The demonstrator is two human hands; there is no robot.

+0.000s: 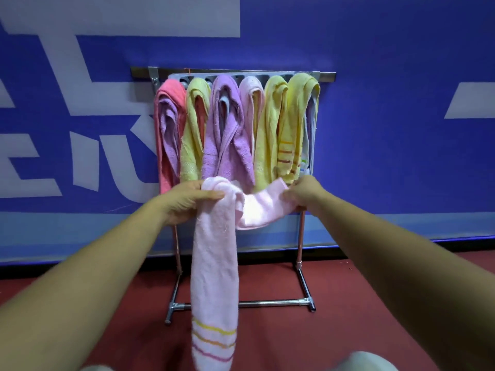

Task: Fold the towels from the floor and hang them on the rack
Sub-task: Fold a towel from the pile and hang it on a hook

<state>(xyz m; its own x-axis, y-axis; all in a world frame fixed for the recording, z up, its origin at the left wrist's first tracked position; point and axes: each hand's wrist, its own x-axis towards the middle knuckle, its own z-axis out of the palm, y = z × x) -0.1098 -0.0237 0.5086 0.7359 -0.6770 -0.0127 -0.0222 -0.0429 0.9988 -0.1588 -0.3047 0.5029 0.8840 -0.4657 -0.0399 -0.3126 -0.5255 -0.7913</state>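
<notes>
While both arms reach forward from the bottom corners, the left hand (187,200) is closed around a bunched fold of a pale pink towel (214,263), thumb on top and fingers curled under the cloth. At about three o'clock from it, the right hand (305,192) pinches the towel's other end between thumb and fingers. Between the two hands the pink cloth sags in a short loop, and from the left hand's grip a long, narrow length hangs straight down toward six o'clock, ending in yellow, orange and pink stripes near the bottom edge of the view.

Directly beyond the hands, at twelve o'clock, stands a metal towel rack (301,236) with chrome legs and a crossbar base resting on the red floor (267,338). Its top carries a row of folded towels hung side by side: from nine o'clock toward three o'clock, a coral towel (160,135) with a lilac one tucked inside it, a lime-green towel (194,135), a purple towel (227,140), a light pink towel (250,103), a yellow towel (267,135) and a yellow striped towel (294,129); a pale cloth shows behind the last one, too hidden to tell more. The held towel hangs in front of the rack's lower half, apart from the hung row.

Behind the rack rises a blue wall (388,129) with large white shapes.
</notes>
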